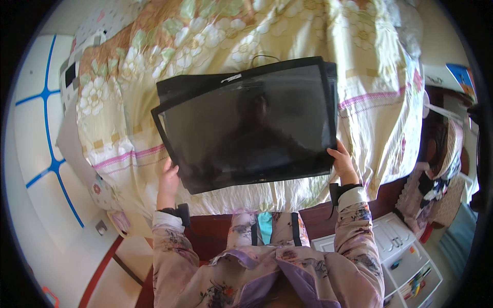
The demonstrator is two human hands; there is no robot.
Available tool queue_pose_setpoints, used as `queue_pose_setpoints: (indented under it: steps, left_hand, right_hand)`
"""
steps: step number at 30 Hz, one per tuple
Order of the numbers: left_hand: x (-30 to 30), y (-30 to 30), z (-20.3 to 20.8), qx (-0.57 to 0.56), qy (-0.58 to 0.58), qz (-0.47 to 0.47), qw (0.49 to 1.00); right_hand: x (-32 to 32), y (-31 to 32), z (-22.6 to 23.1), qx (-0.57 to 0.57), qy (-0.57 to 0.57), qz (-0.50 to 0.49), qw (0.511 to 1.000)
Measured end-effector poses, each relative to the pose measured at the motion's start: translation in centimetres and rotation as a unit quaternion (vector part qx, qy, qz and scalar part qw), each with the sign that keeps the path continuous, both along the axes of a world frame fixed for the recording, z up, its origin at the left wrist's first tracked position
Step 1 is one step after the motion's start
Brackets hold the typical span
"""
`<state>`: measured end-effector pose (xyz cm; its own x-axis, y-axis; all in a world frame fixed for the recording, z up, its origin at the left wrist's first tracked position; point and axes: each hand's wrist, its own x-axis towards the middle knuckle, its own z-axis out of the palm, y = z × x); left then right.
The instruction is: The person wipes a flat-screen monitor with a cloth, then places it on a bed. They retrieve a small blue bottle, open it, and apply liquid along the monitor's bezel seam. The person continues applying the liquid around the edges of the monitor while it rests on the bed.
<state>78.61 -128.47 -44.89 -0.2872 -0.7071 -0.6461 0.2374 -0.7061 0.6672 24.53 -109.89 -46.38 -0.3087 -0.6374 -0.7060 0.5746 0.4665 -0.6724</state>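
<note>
A black flat screen [241,138], a monitor or small television with a glossy dark face and a thin frame, lies slightly tilted before me. My left hand [168,180] is closed on its lower left edge. On the lower right edge my right hand [343,161] is closed, thumb on the front of the frame. Another flat black piece [187,87] shows from behind the screen along the top and right; most of it is hidden, so I cannot tell whether the two are joined. Above the top edge a thin dark cable [264,57] loops out.
Beneath lies a bed with a cream flowered cover [123,133] and pink trim. A white drawer unit [411,267] with pens stands at the lower right. Clothes and bags [434,190] hang or lie at the right. White panels with blue strips [46,95] line the left.
</note>
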Motion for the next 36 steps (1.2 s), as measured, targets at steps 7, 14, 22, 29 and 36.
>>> queue_pose_setpoints:
  steps: [7,14,22,29,36]
  left_hand:
    - [-2.0,0.0,0.0,-0.076,-0.113,-0.001,0.991]
    - [-3.0,-0.9,1.3,-0.071,-0.077,0.032,0.994]
    - [-1.4,-0.3,1.0,-0.089,-0.156,0.125,0.976]
    - [-2.3,-0.5,-1.7,-0.166,-0.149,0.088,0.971]
    - [-4.0,-0.4,-2.0,-0.182,-0.203,0.074,0.959]
  right_hand:
    - [2.2,-0.6,2.7,0.162,0.531,0.215,0.803]
    - [3.1,-2.0,5.0,0.182,0.649,0.203,0.711]
    - [5.2,1.9,4.2,0.091,0.663,0.08,0.739]
    - [5.4,6.6,0.9,0.131,0.625,0.07,0.766]
    - [4.7,7.5,-1.8,0.143,0.639,0.109,0.747]
